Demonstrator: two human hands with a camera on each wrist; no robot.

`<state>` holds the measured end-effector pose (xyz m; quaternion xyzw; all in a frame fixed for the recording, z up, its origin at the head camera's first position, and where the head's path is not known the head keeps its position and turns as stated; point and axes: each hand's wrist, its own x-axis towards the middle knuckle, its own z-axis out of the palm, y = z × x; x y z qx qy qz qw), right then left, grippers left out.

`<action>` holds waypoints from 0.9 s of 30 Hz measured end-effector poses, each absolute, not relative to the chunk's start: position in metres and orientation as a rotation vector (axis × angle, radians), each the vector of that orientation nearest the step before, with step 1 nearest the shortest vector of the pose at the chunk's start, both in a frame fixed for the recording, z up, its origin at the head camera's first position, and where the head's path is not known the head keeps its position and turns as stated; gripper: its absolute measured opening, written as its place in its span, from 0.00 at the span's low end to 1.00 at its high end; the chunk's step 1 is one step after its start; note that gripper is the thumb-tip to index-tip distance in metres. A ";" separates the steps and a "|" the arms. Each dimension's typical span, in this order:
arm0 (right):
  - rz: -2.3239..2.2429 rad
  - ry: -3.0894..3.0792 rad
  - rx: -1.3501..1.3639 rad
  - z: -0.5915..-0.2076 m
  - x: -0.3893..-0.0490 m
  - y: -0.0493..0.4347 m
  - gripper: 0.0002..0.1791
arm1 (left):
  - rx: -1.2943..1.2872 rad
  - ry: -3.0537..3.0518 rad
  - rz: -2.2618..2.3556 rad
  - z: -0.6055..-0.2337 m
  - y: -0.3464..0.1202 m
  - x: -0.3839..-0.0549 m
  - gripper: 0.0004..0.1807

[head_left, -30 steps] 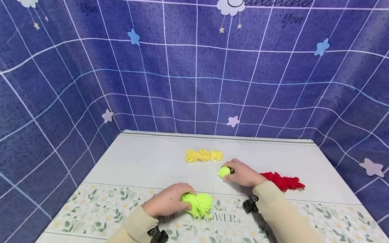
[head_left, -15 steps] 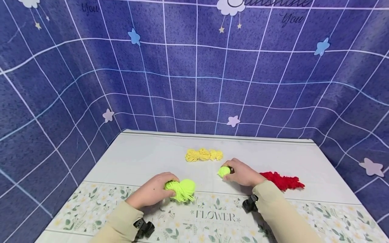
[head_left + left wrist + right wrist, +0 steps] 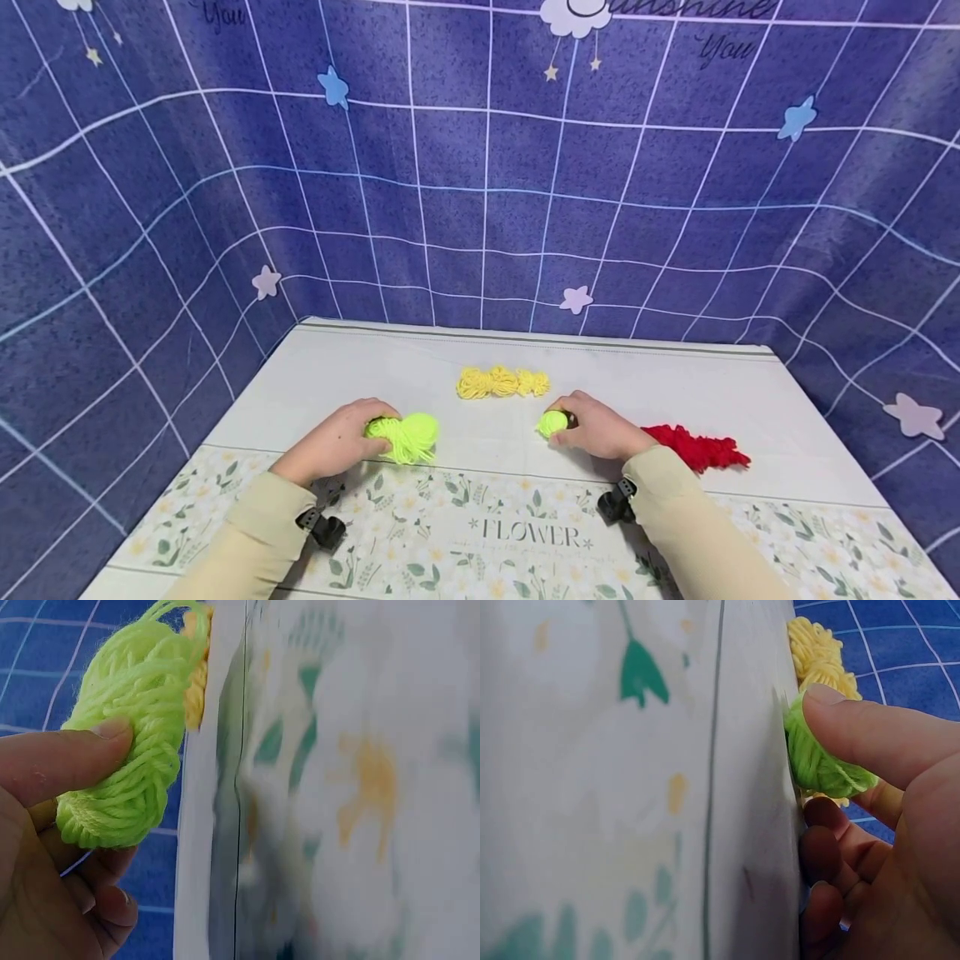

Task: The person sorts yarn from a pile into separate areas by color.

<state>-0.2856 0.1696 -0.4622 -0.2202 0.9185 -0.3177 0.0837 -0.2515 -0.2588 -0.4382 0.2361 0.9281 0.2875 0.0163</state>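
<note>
A neon green-yellow yarn skein (image 3: 411, 437) is gripped by my left hand (image 3: 336, 437), thumb on the near side. In the left wrist view the thumb presses across the bundled strands of that skein (image 3: 139, 742). Right of centre, my right hand (image 3: 597, 426) pinches a smaller ball of green-yellow yarn (image 3: 552, 423) on the white part of the table. The right wrist view shows this small yarn ball (image 3: 821, 757) between thumb and fingers, low against the table surface. A bundle of yellow yarn (image 3: 502, 382) lies behind, between the two hands.
Fluffy red yarn (image 3: 697, 447) lies right of my right wrist, partly behind the forearm. The table cover (image 3: 532, 533) has a floral band with the word FLOWER along the front. A blue gridded curtain (image 3: 480, 167) with stars encloses the back and sides.
My left hand has carried the green-yellow skein left and away from me, from the floral band to the white area. The right hand stays in place on its small ball.
</note>
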 end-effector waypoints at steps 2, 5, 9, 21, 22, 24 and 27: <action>-0.947 2.743 -0.648 -0.462 -0.286 0.170 0.14 | 0.722 2.887 0.894 -0.436 -0.265 -0.254 0.18; -0.943 2.747 -0.632 -0.463 -0.286 0.170 0.14 | 0.699 2.884 0.922 -0.435 -0.271 -0.256 0.17; -0.934 2.754 -0.614 -0.465 -0.287 0.170 0.14 | 0.676 2.881 0.952 -0.440 -0.279 -0.259 0.17; -0.948 2.753 -0.613 -0.465 -0.285 0.171 0.15 | 0.656 2.834 0.965 -0.449 -0.295 -0.265 0.17; -0.952 2.750 -0.613 -0.464 -0.285 0.171 0.15 | 0.662 2.833 0.957 -0.450 -0.295 -0.265 0.17; -0.948 2.750 -0.607 -0.464 -0.285 0.171 0.15 | 0.663 2.817 0.953 -0.450 -0.297 -0.265 0.17; -0.941 2.751 -0.601 -0.465 -0.285 0.171 0.15 | 0.629 2.786 0.975 -0.452 -0.298 -0.265 0.17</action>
